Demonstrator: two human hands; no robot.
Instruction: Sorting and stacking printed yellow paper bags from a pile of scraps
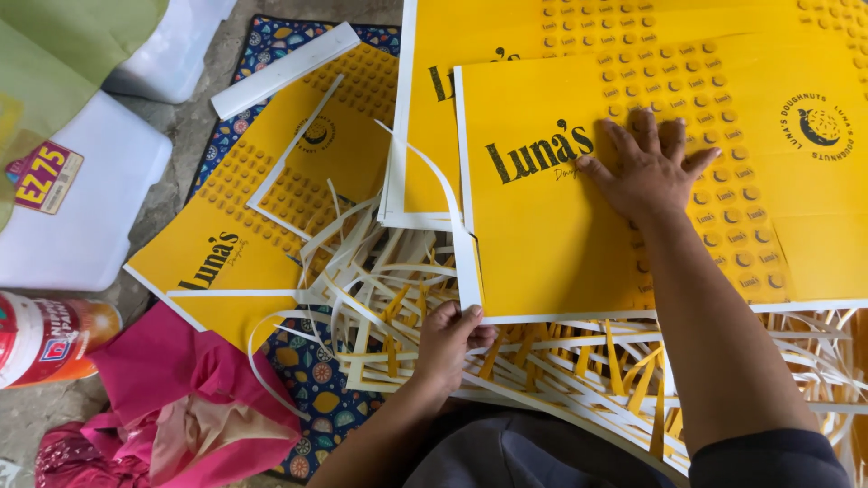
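Head view: right hand [647,169] lies flat, palm down, fingers spread, pressing on the top yellow sheet [561,226]. It grips nothing, only rests on the sheet near its middle, at the edge of the dotted print.

Left hand [448,343] is at the sheet's lower left corner, fingers curled closed around a white strip [464,248] that runs up along the sheet's left edge. Thumb and fingertips pinch the strip just below the corner.

The sheet sits on top of a stack of similar yellow sheets [425,117], offset to the right of them. Another yellow sheet [271,199] lies apart to the left, on a patterned mat [312,380].

A pile of loose white and yellow offcuts [579,361] lies under and below the sheet, between both forearms. Pink cloth [172,398] at lower left, a can [45,339] just beside it, white boxes [81,199] at upper left.
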